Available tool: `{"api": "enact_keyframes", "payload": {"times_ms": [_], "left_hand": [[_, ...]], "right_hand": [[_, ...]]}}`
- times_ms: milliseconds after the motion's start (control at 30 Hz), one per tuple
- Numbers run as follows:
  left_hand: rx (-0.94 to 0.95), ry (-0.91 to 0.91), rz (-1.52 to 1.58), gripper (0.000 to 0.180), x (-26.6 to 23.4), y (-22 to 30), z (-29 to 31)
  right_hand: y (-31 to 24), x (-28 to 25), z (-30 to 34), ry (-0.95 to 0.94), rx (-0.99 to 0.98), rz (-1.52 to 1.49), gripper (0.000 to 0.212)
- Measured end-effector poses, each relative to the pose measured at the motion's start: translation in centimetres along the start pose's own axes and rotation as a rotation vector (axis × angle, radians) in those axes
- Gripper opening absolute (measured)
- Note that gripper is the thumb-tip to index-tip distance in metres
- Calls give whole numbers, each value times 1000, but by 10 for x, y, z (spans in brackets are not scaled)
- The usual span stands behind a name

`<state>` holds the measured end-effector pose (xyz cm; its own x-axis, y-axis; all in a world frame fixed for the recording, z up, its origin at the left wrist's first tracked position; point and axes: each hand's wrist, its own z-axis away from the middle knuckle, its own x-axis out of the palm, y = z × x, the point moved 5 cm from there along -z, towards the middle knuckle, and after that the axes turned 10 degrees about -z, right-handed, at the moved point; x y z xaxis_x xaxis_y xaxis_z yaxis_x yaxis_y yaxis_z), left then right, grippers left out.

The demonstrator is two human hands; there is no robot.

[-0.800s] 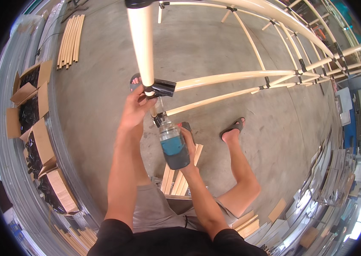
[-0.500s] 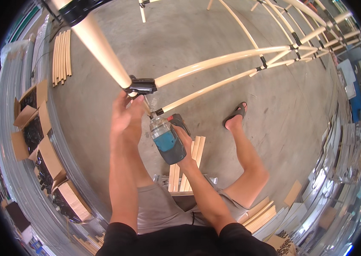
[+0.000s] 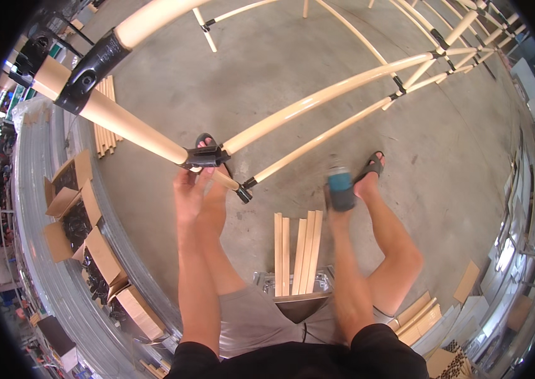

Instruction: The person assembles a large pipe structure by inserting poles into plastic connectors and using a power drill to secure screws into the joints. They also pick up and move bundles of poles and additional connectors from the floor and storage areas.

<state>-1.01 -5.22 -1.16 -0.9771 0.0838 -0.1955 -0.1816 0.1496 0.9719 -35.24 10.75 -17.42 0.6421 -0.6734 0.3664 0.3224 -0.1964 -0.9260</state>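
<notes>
Left of the frame's centre, the black joint (image 3: 204,157) is already on the cream pipe (image 3: 134,130), the left hand (image 3: 189,196) at its underside, grip impossible to tell from here, the right hand (image 3: 338,213) clamped round the driver (image 3: 341,183), the lower joint (image 3: 244,193) seemingly unfilled.

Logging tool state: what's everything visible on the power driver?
The power driver is blurred: teal band, dark rear, paler nose; casing looks plastic. The right hand grips it, nose pointing away from the wearer, over the grey floor, left of the right foot. It appears clear of the pipe frame. Running or not: can't tell.
</notes>
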Motion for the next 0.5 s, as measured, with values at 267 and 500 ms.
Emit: {"api": "enact_keyframes", "payload": {"times_ms": [267,500], "left_hand": [[-193,32,100,31,25,38,15],[-455,-105,-374,35,43,38,42]], "right_hand": [[-49,-20,-17,19,-89,501,26],[-26,4,20,-363,-88,382,39]]}}
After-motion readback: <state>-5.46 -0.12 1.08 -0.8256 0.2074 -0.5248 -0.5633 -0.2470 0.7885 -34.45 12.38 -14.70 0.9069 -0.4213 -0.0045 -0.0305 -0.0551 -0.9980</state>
